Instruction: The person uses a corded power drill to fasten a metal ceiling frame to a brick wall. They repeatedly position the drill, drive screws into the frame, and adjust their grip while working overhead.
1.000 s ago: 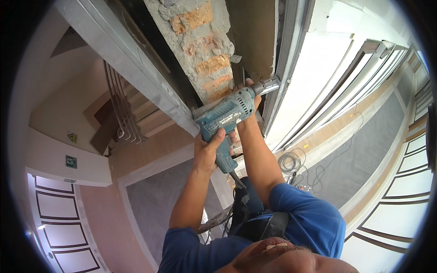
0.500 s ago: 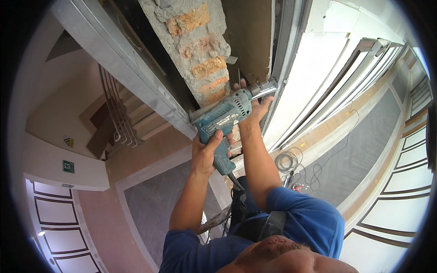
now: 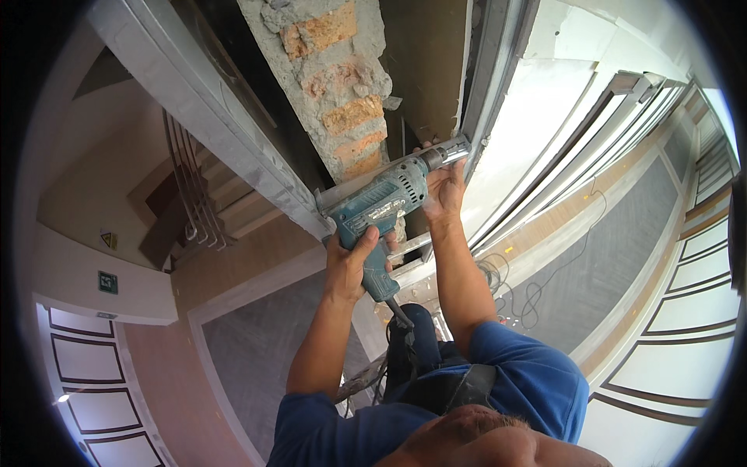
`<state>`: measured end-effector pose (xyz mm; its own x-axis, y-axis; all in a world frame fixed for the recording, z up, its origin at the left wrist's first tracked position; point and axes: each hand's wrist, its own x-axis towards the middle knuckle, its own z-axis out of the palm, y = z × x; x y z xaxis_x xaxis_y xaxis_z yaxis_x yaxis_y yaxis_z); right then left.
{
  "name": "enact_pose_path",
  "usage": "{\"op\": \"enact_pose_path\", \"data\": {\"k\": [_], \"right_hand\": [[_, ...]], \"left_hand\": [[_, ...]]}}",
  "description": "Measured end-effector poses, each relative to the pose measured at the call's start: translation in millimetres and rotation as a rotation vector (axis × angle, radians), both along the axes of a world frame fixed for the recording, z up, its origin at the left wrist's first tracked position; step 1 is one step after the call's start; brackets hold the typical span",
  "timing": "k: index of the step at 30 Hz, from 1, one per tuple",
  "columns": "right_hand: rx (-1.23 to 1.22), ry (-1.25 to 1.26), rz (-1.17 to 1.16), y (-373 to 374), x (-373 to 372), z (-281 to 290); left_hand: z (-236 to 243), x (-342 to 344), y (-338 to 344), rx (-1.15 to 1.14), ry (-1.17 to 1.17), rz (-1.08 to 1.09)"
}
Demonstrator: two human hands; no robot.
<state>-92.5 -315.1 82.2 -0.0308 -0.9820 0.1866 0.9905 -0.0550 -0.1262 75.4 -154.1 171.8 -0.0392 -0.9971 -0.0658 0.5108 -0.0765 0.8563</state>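
A teal corded power drill (image 3: 385, 204) is held up against a wall opening, its silver chuck (image 3: 445, 153) pointing right at a grey metal frame post (image 3: 489, 93). My left hand (image 3: 352, 263) is wrapped round the drill's pistol handle. My right hand (image 3: 443, 191) cups the drill's front end just under the chuck, fingers curled on the body. Directly behind the drill stands a rough column of red brick and grey mortar (image 3: 334, 86).
A long grey metal profile (image 3: 210, 117) runs diagonally at the left. A brown board (image 3: 424, 62) sits behind the frame post. Loose cables (image 3: 521, 292) lie on the grey floor below. Panelled walls (image 3: 85, 373) flank both sides. The drill's cord (image 3: 401, 315) hangs toward my body.
The drill and both hands have shifted slightly right, bringing the chuck closer to the metal frame post. Both hands keep the same hold.
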Motion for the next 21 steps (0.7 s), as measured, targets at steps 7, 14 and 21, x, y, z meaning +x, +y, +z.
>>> {"op": "enact_pose_path", "data": {"k": [7, 14, 21], "right_hand": [[0.053, 0.044, -0.023, -4.9, -1.2, 0.8], [0.085, 0.058, -0.026, -5.5, -1.6, -1.0], [0.085, 0.064, -0.002, -0.4, 0.5, 2.7]], "left_hand": [[0.3, 0.3, 3.1, 0.026, -0.018, -0.002], [-0.5, 0.2, 2.2, 0.032, -0.018, 0.013], [6.2, -0.9, 3.1, 0.0, -0.077, 0.025]]}}
